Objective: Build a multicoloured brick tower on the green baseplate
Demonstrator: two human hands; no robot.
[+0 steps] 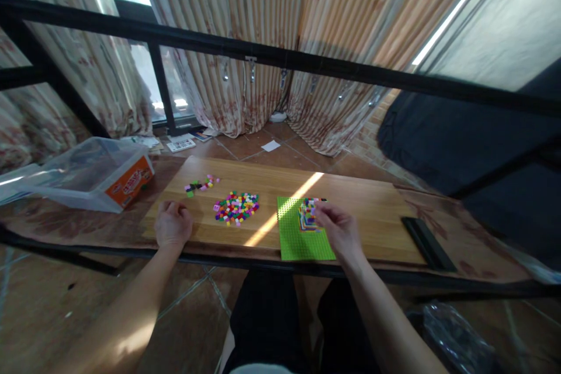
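Observation:
A green studded baseplate lies on the wooden board, right of the middle. On it stands a small multicoloured brick structure. My right hand is at the structure's right side, thumb and fingers pinched together; what they hold, if anything, is too small to make out. A pile of small coloured bricks lies left of the baseplate, and a smaller group of bricks sits farther back to the left. My left hand rests on the board's left part with fingers curled in, their tips partly hidden.
The wooden board lies on a cloth-covered table. A clear plastic box with an orange label stands at the left. Near the board's right end is a black bar. A black metal rail crosses in front of the curtains.

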